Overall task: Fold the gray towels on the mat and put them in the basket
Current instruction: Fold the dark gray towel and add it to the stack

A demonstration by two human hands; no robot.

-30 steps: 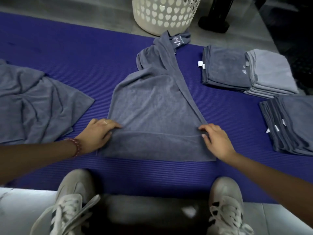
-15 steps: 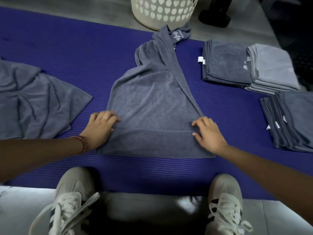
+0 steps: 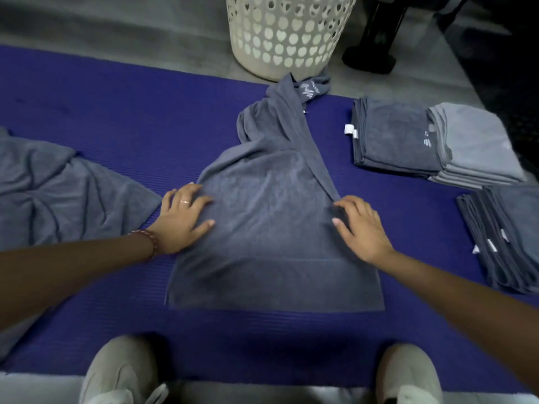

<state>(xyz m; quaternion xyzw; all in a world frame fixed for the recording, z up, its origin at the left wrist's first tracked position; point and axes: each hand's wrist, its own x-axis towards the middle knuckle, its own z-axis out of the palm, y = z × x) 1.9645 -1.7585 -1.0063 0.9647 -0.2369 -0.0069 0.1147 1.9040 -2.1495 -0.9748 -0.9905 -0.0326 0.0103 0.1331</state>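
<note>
A gray floor carries a blue ribbed mat (image 3: 116, 126), and in the middle of it lies a gray towel (image 3: 271, 228), the near part spread flat, the far part bunched and trailing off the mat's far edge. Both hands rest on this towel with fingers straight and spread, holding nothing: the left hand (image 3: 183, 217) flat on its left edge, the right hand (image 3: 361, 228) flat on its right edge. The left hand wears a ring (image 3: 184, 201), and a beaded bracelet (image 3: 147, 239) circles that wrist.

Just beyond the towel's far end, on the floor, stands a white basket (image 3: 285, 33) pierced with heart-shaped holes. Left of the towel lies a crumpled towel (image 3: 58, 199). To its right sit three folded stacks: a dark stack (image 3: 393, 138), a lighter stack (image 3: 478, 147) beside it, and a nearer stack (image 3: 513, 234). Nearer than the towel, two pale shoes (image 3: 122, 371) meet the mat's near edge.
</note>
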